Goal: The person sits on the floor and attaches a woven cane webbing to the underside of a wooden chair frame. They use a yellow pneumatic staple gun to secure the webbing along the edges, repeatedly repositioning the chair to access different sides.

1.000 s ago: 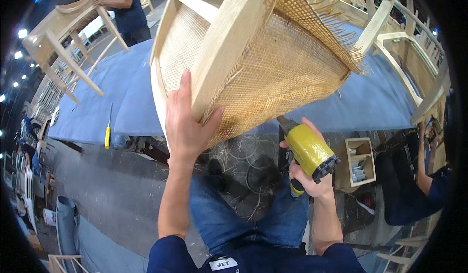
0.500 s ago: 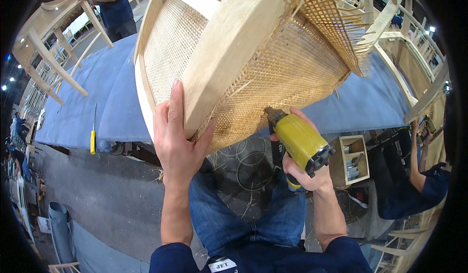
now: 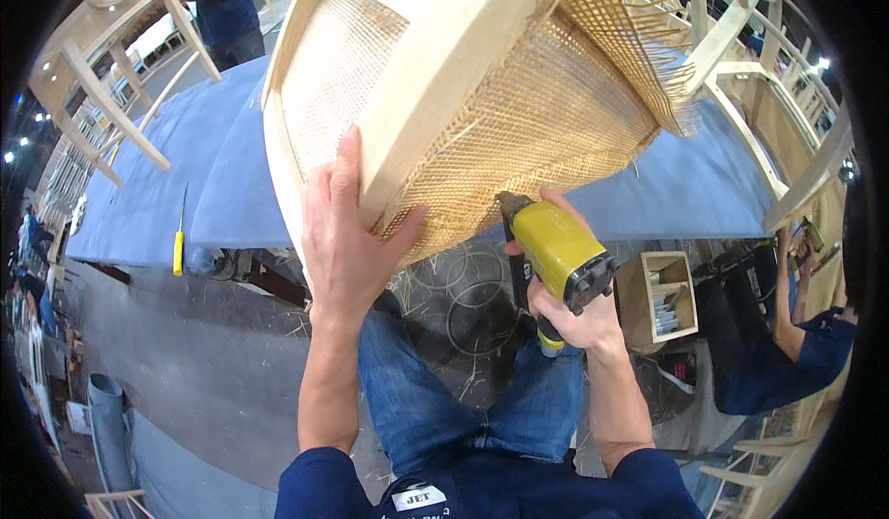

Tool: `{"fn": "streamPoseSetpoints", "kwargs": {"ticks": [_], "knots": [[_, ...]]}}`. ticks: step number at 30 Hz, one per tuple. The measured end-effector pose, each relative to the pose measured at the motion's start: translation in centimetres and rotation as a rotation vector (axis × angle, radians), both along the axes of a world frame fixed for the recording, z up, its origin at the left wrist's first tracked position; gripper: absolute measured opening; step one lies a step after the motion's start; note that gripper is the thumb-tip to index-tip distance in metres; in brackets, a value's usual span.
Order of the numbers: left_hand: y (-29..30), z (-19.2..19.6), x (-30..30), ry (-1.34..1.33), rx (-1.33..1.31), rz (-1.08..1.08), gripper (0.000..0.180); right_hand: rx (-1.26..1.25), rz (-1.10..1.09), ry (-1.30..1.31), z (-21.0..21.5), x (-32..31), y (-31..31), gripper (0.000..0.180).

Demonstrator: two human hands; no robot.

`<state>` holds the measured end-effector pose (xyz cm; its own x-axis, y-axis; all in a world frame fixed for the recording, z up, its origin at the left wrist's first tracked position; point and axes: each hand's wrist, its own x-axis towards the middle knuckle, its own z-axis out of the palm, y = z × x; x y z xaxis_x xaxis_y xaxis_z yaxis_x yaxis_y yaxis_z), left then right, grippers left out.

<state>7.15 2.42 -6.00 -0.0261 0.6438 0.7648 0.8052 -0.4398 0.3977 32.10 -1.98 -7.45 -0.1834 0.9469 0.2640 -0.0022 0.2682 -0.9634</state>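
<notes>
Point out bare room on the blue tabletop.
Free: blue cloth tabletop between the yellow-handled screwdriver and pale wooden cane-panelled frame; also between that frame and the wooden chair at right. Crowded: the frame's lower edge, with the left hand and yellow-black power tool.

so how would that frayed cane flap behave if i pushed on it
The frayed cane flap is probably springy rather than floppy, since it stands out from the woven panel without obvious sagging. It should be light for its size, being thin, open mesh. The loose strands along its edge look apt to snag or snap.
</notes>
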Motion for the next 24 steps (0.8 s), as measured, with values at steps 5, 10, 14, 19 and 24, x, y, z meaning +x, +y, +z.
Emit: {"fn": "streamPoseSetpoints", "kwargs": {"ticks": [5, 10, 14, 19, 24], "knots": [[-0.1, 0.0, -0.2, 0.003, 0.033, 0.003, 0.104, 0.021, 0.014, -0.024, 0.1, -0.3, -0.1, 0.087], [-0.2, 0.0, -0.2, 0.006, 0.032, 0.003, 0.105, 0.04, 0.021, -0.047, -0.1, -0.7, 0.1, 0.086], [-0.1, -0.3, -0.1, -0.02, 0.012, -0.011, 0.106, 0.057, 0.03, -0.109, 0.2, -1.0, 0.5, 0.087], [-0.2, -0.2, -0.7, 0.01, 0.015, -0.02, 0.107, 0.046, 0.027, 0.006, -0.1, -1.8, -0.5, 0.09], [-0.2, -0.5, -0.8, 0.035, 0.021, -0.009, 0.107, 0.051, 0.007, 0.01, -0.6, -2.4, -1.0, 0.089]]}}
